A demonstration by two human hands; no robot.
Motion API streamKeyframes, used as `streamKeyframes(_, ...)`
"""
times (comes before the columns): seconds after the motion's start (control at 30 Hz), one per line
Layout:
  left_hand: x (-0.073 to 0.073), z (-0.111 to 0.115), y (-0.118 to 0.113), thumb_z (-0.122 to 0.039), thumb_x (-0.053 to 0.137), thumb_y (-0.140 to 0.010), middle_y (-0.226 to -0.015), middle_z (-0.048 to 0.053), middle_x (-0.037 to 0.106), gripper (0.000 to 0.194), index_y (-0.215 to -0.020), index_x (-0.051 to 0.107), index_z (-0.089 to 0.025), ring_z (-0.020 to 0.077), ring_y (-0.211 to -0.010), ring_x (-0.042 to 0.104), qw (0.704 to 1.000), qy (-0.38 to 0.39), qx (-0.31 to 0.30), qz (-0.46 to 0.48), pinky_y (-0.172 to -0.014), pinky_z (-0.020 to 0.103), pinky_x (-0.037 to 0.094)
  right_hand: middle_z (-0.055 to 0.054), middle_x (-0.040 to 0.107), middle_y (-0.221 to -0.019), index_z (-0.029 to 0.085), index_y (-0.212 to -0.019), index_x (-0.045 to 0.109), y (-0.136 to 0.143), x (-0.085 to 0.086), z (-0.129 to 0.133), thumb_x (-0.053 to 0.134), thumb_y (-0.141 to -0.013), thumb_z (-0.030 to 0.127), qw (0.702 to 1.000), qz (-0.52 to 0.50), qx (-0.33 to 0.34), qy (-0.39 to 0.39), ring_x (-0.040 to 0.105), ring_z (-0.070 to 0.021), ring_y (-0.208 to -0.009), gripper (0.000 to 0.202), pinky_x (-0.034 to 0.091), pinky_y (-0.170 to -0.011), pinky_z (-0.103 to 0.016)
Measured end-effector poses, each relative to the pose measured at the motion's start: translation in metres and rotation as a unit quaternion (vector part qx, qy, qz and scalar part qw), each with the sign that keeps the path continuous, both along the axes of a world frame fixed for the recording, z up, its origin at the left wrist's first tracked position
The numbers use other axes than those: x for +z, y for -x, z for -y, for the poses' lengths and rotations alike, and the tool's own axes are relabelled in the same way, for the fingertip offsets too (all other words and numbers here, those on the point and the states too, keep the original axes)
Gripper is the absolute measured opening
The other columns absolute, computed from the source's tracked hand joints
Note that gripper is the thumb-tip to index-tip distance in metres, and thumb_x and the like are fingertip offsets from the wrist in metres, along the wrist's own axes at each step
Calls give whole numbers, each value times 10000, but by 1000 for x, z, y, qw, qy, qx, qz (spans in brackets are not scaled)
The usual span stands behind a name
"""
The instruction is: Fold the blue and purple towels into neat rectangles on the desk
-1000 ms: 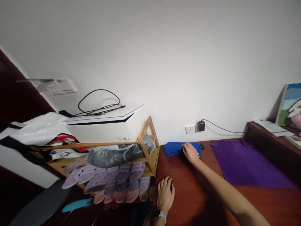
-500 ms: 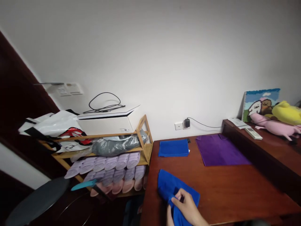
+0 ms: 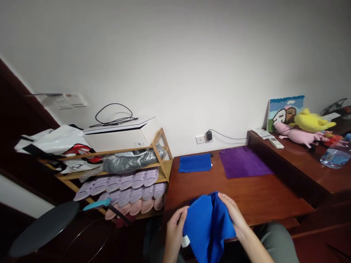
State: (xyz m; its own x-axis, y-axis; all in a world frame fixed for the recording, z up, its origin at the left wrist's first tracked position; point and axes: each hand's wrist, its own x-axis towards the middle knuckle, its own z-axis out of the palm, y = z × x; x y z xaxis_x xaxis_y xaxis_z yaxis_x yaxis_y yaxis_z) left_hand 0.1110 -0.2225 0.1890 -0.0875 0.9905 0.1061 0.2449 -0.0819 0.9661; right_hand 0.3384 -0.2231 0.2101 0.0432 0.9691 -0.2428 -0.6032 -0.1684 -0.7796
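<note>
A blue cloth [image 3: 207,223] hangs in loose folds between my two hands, in front of the table's near edge. My left hand [image 3: 175,226] pinches its left edge, just above a small white tag [image 3: 185,241]. At the upper right of the cloth, my right hand [image 3: 233,212] is closed on its edge, thumb and fingertips together. Farther back on the table [image 3: 186,184] lies a folded blue cloth [image 3: 195,163], flat and rectangular. A purple cloth [image 3: 244,162] is spread flat to the right of it.
Left of the table stands a wooden rack [image 3: 166,160] with several pairs of slippers [image 3: 137,179], a white box [image 3: 117,140] and bags. A raised ledge on the right bears plush toys [image 3: 312,120], a remote control [image 3: 276,143] and a water bottle [image 3: 336,157]. A dark round stool [image 3: 45,228] stands lower left.
The blue cloth, bunched over the table before, now hangs nearer to me with my hands apart on its two sides. The view has turned to the right, showing the bottle.
</note>
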Motion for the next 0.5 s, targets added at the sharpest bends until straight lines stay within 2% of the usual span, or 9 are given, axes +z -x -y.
streamKeyframes(0.1,12,-8,-2,-706,645,-847,-1105,114,813,562,-1029,805,-198,317,-1068,748,1000,-13,-8,2,-984,428,596,2,759,-840,238,-906,740,-30,-5,-12,852,-672,659,996,71,-62,1,683,-214,-823,494,537,-803,-316)
streamKeyframes(0.17,14,-10,9,-672,562,-912,-1161,116,795,563,-1132,777,-200,315,-1109,735,998,-41,45,-13,-980,444,599,-1,764,-878,236,-913,736,-57,-16,-21,811,-672,709,979,159,-123,-16,685,-224,-882,536,539,-833,-312)
streamKeyframes(0.23,17,-9,34,-619,503,-949,-1300,114,741,566,-1275,722,-212,329,-1241,673,988,-84,117,-50,-1075,497,545,-10,766,-896,232,-912,724,-92,-25,-27,770,-658,756,955,228,-188,-14,692,-235,-915,583,550,-844,-315)
streamKeyframes(0.3,21,-3,70,-575,528,-926,-1468,107,635,606,-1401,648,-217,354,-1410,534,973,-135,150,-111,-1216,555,401,-24,767,-900,231,-948,711,-131,-29,-26,759,-637,760,943,248,-221,18,711,-247,-900,616,573,-810,-326)
streamKeyframes(0.33,22,0,88,-561,533,-917,-1527,106,583,647,-1457,600,-212,367,-1461,471,962,-164,152,-155,-1247,583,345,-34,770,-915,229,-1000,709,-148,-29,-23,765,-637,741,942,249,-222,39,721,-252,-889,629,585,-786,-330)
streamKeyframes(0.4,21,8,116,-547,526,-918,-1577,117,527,699,-1525,523,-202,389,-1488,426,942,-195,161,-219,-1244,628,329,-57,775,-957,227,-1172,689,-176,-25,-11,783,-660,679,945,253,-197,64,737,-259,-860,689,600,-730,-339)
streamKeyframes(0.5,11,18,133,-558,488,-950,-1577,115,531,675,-1530,510,-213,388,-1452,476,931,-169,197,-257,-1210,623,387,-78,782,-1033,255,-1389,602,-196,-16,12,821,-690,581,964,240,-102,51,747,-262,-830,802,607,-696,-355)
